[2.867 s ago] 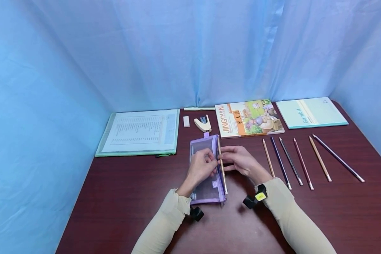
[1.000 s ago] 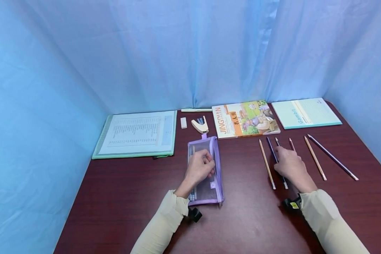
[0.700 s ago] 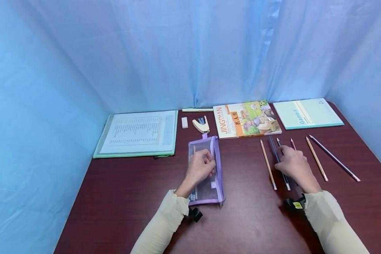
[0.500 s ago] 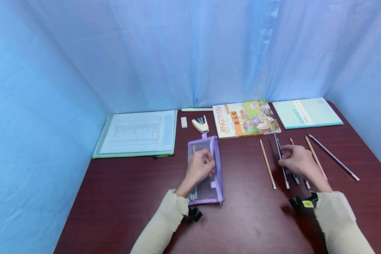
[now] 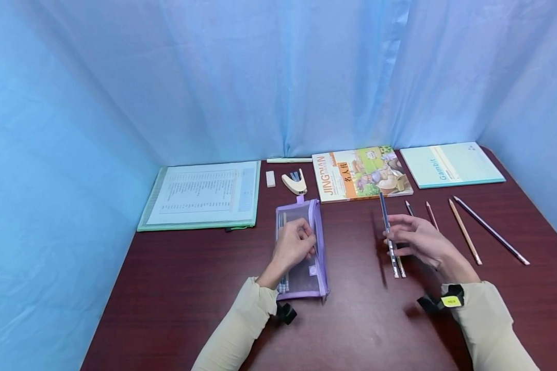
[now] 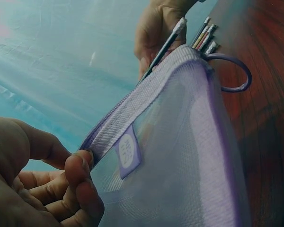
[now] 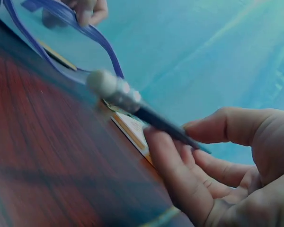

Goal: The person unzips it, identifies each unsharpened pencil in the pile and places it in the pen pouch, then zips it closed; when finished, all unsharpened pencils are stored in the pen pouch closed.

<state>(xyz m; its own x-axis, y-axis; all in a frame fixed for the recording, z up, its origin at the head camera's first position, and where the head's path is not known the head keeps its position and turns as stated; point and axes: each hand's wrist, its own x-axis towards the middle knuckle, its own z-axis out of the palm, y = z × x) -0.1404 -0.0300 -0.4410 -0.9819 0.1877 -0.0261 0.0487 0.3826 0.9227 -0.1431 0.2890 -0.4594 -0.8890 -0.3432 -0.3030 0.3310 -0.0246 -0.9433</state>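
Observation:
My left hand [image 5: 293,242] pinches the zip edge of a purple-trimmed mesh pencil pouch [image 5: 301,284], which lies on the table with its mouth facing right. Through the mesh, several pencils [image 5: 284,282] show along its left side. My right hand [image 5: 420,239] holds a dark blue pencil [image 5: 384,210] raised off the table, right of the pouch, between thumb and fingertips. In the right wrist view its white eraser end [image 7: 104,84] points towards the pouch opening. A light wooden pencil [image 5: 401,268] lies on the table, mostly hidden behind the held one.
To the right lie a black pencil [image 5: 409,207], a reddish pencil [image 5: 431,214], a tan pencil [image 5: 465,231] and a purple pencil [image 5: 492,230]. Along the back are a document folder [image 5: 199,190], eraser [image 5: 271,179], stapler [image 5: 294,183], white pen [image 5: 289,160], book [image 5: 362,174] and notebook [image 5: 452,165].
After leaving the pouch, my right hand has picked the dark blue pencil out of the row, lifted it and carried it left. My left hand stays at the pouch edge.

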